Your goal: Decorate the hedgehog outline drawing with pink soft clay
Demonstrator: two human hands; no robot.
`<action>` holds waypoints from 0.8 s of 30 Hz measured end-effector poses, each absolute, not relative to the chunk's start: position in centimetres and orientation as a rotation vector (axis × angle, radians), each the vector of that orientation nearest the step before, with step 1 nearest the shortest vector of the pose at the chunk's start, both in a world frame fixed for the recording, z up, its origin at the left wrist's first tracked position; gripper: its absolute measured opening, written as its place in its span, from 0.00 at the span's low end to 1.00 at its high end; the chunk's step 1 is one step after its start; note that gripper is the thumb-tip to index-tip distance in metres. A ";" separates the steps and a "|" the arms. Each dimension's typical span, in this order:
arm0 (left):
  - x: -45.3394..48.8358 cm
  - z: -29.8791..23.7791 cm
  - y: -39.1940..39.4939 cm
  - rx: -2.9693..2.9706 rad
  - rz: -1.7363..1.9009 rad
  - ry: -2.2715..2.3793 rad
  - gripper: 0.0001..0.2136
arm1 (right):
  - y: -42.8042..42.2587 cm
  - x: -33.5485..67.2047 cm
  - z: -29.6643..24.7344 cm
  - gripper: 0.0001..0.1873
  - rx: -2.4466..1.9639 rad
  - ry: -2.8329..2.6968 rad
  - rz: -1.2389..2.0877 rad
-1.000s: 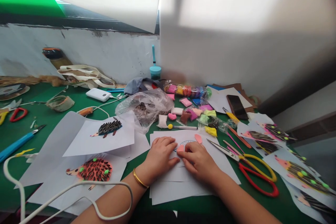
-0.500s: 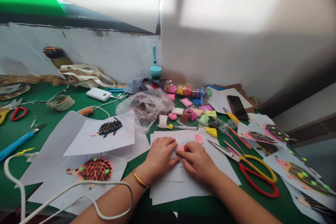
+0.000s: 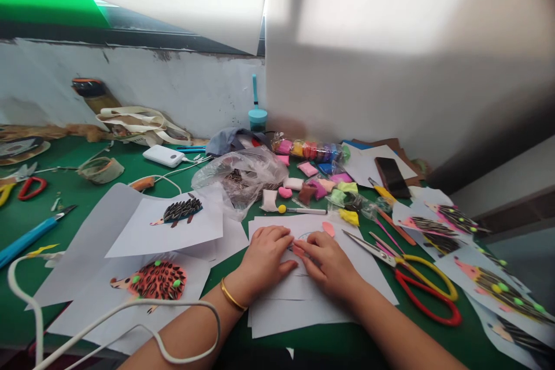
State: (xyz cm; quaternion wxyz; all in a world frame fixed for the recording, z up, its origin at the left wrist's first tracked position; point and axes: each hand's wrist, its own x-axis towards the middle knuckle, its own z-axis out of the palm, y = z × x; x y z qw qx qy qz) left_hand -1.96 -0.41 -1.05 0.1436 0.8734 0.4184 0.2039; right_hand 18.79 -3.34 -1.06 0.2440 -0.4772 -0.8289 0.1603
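My left hand (image 3: 269,251) lies flat on a stack of white paper (image 3: 299,315), fingers stretched out and thumb apart, with nothing held. Beside it my right hand (image 3: 326,263) has its fingertips bent together on a small piece of pink clay (image 3: 298,248) on the top sheet. Part of a drawn outline (image 3: 306,236) shows between the hands; the rest is covered by my fingers. A second lump of pink clay (image 3: 328,228) sits on the paper just beyond my right hand.
Open scissors (image 3: 396,263) lie right of the paper. Clay packets (image 3: 307,192), a marker (image 3: 307,211) and a plastic bag of seeds (image 3: 243,176) are behind. Seed-covered hedgehog pictures (image 3: 160,280) lie on both sides. A white cable (image 3: 143,302) crosses the front left.
My right fingertips have shifted slightly on the pink clay, uncovering a little more of it. My left hand stays in nearly the same place.
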 end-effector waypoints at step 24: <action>-2.3 -0.9 -0.7 2.620 0.542 1.151 0.17 | -2.8 19.7 -1.9 0.15 -1.303 -2.075 0.521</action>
